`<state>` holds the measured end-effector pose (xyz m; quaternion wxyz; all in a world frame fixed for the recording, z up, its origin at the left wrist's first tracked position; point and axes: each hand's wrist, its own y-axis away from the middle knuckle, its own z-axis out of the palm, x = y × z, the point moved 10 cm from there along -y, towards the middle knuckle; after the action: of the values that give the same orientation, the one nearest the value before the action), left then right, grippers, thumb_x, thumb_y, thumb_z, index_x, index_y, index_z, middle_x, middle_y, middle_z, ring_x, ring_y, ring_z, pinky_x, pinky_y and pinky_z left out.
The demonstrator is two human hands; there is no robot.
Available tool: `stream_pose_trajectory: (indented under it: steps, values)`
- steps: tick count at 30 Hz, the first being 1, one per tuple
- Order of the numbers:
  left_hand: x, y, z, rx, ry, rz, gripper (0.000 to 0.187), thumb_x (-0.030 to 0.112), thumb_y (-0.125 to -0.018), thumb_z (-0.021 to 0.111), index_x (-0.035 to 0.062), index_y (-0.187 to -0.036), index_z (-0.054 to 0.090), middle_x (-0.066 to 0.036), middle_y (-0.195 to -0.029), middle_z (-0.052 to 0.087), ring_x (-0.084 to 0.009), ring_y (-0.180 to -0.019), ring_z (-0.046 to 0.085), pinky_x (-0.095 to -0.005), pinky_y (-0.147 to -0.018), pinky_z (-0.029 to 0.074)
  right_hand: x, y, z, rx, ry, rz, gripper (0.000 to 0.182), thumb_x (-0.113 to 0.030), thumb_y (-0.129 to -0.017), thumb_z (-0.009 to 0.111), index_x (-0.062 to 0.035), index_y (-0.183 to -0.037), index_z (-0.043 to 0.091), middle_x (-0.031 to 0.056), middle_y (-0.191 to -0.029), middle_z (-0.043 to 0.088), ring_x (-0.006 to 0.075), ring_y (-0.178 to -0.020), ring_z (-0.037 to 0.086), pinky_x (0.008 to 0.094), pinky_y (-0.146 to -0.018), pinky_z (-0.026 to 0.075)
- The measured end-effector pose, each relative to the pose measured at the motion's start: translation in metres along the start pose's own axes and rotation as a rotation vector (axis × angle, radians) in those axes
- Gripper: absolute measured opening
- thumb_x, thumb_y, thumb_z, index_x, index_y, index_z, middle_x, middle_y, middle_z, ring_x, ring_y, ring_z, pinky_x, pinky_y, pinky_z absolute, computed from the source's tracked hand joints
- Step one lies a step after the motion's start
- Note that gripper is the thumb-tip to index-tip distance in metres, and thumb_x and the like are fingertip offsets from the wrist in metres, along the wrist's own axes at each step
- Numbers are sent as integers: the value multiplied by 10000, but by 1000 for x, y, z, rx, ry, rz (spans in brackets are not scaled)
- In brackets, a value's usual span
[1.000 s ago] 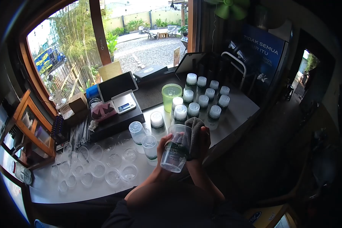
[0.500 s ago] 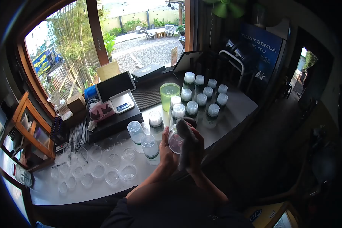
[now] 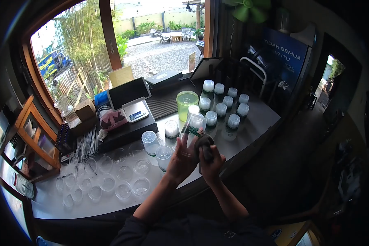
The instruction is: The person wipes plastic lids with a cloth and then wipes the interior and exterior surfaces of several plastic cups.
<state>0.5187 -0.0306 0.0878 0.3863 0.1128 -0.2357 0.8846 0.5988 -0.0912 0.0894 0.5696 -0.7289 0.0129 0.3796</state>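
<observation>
My left hand (image 3: 181,163) is wrapped round a clear plastic cup (image 3: 191,129) with green print, tilted with its far end up and away from me. My right hand (image 3: 212,164) grips a dark grey cloth (image 3: 204,148), which touches the cup's near right side. Beyond the held cup stands a green translucent container (image 3: 187,107). Stacked clear cups (image 3: 233,121) with green bands stand behind and to the right. Left of my hands are a cup (image 3: 163,156), another cup (image 3: 150,141) and a shorter stack (image 3: 171,128).
Several clear round lids (image 3: 106,182) lie on the grey counter (image 3: 86,211) at the left. Behind them are a tablet (image 3: 129,93), a white scale (image 3: 136,111), a cardboard box (image 3: 85,110) and wrapped straws (image 3: 86,143). The counter's front edge runs below my hands.
The held cup has swung from facing me to pointing up and away. The cloth is now bunched lower in my right hand, at the cup's side. The view has shifted slightly.
</observation>
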Motion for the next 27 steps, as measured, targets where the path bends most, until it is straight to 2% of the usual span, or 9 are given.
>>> stream_pose_trajectory:
  steps: [4,8,11,15,18,19,22,25,27]
  values:
    - [-17,0,-21,-50,-103,-203,627,506,-980,247,215,-1499,50,-70,-1531,201,-256,-1382,267,-434,-1107,263,-51,-11,-20,-130,139,-368,249,-172,-730,758,-22,-765,562,111,-594,547,293,-519,586,370,-518,455]
    - [-29,3,-4,-38,-740,-42,596,442,-990,263,145,-1490,134,-96,-1536,172,-267,-1411,179,-459,-1126,177,-18,-46,-80,325,-46,67,276,-87,-831,631,38,-1064,552,182,-1005,592,300,-923,614,379,-816,476]
    - [-47,12,-11,-22,-893,-143,610,463,-992,253,128,-1489,146,-124,-1540,141,-279,-1418,138,-458,-1129,165,-58,-63,-33,-61,238,-159,344,-125,-799,654,-48,-1128,587,146,-1183,549,332,-1139,519,412,-954,404]
    - [-63,27,-34,-5,-1147,-368,632,492,-994,240,105,-1488,163,-160,-1546,100,-295,-1428,83,-457,-1133,149,5,-60,-30,-112,-55,101,366,-195,-793,686,-50,-1124,625,122,-1118,617,251,-1000,608,335,-875,462]
    - [-74,39,-54,-31,-1241,-543,652,513,-996,231,88,-1487,175,-187,-1550,69,-307,-1436,42,-456,-1136,137,78,-54,-12,-416,-247,626,359,-210,-798,691,-29,-1101,629,63,-935,665,181,-816,644,295,-776,498]
    - [-80,41,-60,-71,-1208,-610,687,585,-968,207,162,-1501,118,-164,-1557,49,-308,-1431,-23,-418,-1144,96,81,-54,-14,-396,-323,765,368,-226,-788,702,-9,-1076,629,23,-859,668,122,-749,639,258,-705,504]
    - [-64,35,-42,-156,-1357,-582,706,585,-965,242,148,-1501,103,-143,-1561,50,-313,-1430,-28,-392,-1149,56,97,-18,3,-484,-690,1173,365,-233,-793,692,-6,-1072,632,15,-874,663,98,-755,624,239,-689,493]
    - [-62,16,-82,44,-1062,-374,607,404,-1013,318,41,-1479,179,-102,-1561,96,-183,-1440,71,-330,-1145,150,121,-9,-1,-138,-743,958,305,-184,-828,641,4,-1068,635,43,-927,659,132,-850,619,260,-779,470]
    - [-97,26,-65,238,876,-539,530,306,-1014,316,39,-1464,234,-106,-1550,152,-188,-1431,136,-332,-1143,181,108,-19,-22,94,-627,639,245,-132,-843,616,28,-1025,649,80,-1000,650,169,-926,610,288,-849,451]
